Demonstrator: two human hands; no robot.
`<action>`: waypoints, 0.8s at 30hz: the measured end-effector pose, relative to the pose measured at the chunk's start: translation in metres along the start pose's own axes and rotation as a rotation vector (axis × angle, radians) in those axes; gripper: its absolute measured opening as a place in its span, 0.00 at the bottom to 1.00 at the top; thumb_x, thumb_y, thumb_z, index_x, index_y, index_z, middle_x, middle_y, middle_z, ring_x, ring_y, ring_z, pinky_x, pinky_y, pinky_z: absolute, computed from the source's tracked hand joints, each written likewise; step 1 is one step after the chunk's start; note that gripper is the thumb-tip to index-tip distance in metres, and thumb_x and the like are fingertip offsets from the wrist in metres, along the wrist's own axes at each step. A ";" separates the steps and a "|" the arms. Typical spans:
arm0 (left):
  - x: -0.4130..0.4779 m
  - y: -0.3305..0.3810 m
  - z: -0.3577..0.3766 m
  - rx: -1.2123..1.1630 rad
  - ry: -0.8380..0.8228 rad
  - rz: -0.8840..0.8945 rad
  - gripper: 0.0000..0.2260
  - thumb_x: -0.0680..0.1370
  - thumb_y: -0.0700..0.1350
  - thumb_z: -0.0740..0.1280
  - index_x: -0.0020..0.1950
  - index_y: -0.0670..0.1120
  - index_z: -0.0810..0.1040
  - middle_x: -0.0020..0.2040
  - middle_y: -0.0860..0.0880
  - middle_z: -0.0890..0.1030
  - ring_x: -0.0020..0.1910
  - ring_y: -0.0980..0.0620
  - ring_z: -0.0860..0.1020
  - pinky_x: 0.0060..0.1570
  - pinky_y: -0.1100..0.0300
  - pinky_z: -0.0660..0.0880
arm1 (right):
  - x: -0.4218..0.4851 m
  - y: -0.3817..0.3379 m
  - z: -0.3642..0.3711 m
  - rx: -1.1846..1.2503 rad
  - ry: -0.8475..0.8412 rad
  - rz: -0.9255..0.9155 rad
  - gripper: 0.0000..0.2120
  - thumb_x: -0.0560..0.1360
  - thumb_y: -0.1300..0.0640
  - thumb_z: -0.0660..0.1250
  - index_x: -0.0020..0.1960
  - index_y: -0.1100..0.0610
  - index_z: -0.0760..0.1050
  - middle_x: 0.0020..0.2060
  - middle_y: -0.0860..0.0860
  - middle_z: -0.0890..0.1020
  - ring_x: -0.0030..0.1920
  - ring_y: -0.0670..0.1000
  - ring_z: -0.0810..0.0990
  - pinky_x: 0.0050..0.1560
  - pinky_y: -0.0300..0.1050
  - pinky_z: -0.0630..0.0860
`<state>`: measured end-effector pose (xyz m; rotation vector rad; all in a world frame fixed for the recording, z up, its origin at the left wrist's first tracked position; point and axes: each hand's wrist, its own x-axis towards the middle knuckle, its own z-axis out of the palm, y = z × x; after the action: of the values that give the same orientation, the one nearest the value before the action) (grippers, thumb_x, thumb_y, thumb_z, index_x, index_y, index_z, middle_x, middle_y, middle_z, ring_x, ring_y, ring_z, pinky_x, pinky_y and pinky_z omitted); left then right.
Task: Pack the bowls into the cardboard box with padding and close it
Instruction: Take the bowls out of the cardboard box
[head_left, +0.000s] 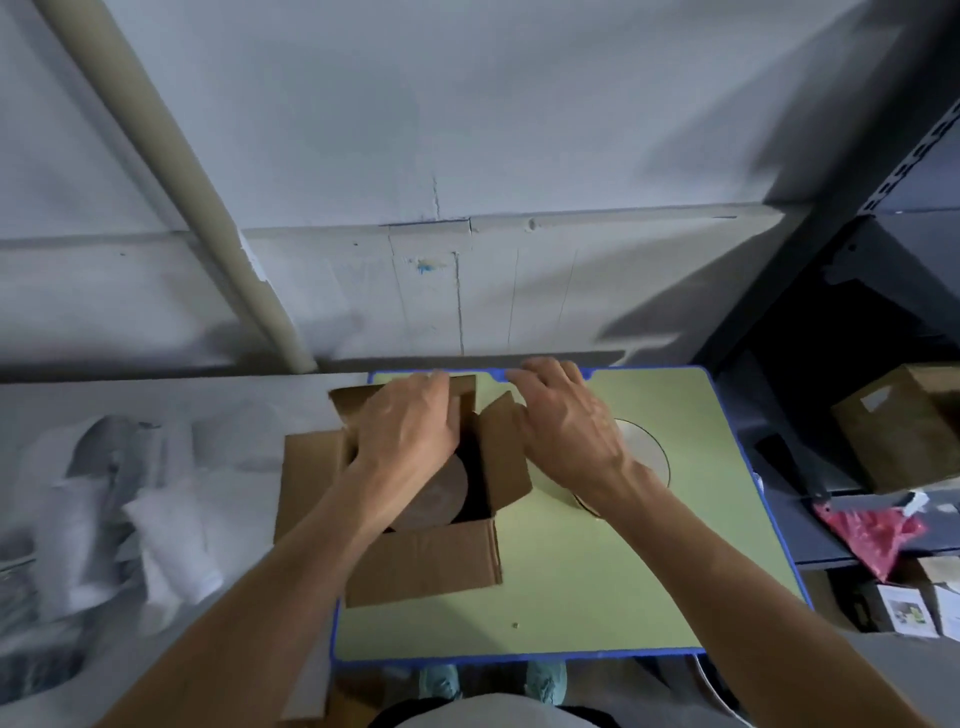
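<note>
Here: left hand grips cardboard box far flap; right hand, fingers relaxed, touches right flap.

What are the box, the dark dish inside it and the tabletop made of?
The box looks like plain brown cardboard, matte, with creased flaps. The dark dish: smooth, dull sheen, perhaps glazed ceramic or plastic. The tabletop: smooth pale green surface, maybe laminate, with a blue edge.
</note>
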<state>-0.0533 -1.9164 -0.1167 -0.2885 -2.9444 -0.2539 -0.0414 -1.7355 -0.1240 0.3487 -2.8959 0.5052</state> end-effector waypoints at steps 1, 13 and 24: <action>-0.007 -0.012 0.000 0.012 -0.023 -0.027 0.09 0.81 0.50 0.61 0.50 0.46 0.77 0.44 0.49 0.80 0.44 0.47 0.79 0.35 0.57 0.68 | 0.004 -0.013 0.004 0.009 -0.023 -0.019 0.17 0.74 0.60 0.64 0.62 0.57 0.76 0.61 0.53 0.76 0.59 0.57 0.72 0.46 0.52 0.77; -0.047 -0.067 0.044 0.226 -0.332 -0.089 0.02 0.76 0.45 0.68 0.47 0.47 0.79 0.43 0.48 0.82 0.47 0.47 0.78 0.39 0.56 0.69 | -0.001 -0.082 0.080 -0.201 -0.523 0.013 0.17 0.78 0.57 0.62 0.67 0.57 0.68 0.60 0.56 0.74 0.60 0.56 0.75 0.57 0.48 0.74; -0.040 -0.066 0.080 0.238 -0.442 -0.036 0.07 0.81 0.43 0.63 0.57 0.48 0.79 0.53 0.48 0.82 0.53 0.48 0.79 0.52 0.58 0.70 | 0.003 -0.091 0.112 -0.210 -0.711 0.258 0.23 0.79 0.57 0.62 0.72 0.61 0.61 0.63 0.62 0.72 0.58 0.59 0.78 0.55 0.50 0.76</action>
<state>-0.0400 -1.9721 -0.2121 -0.2893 -3.3700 0.1828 -0.0361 -1.8590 -0.1985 0.1352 -3.6698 0.1073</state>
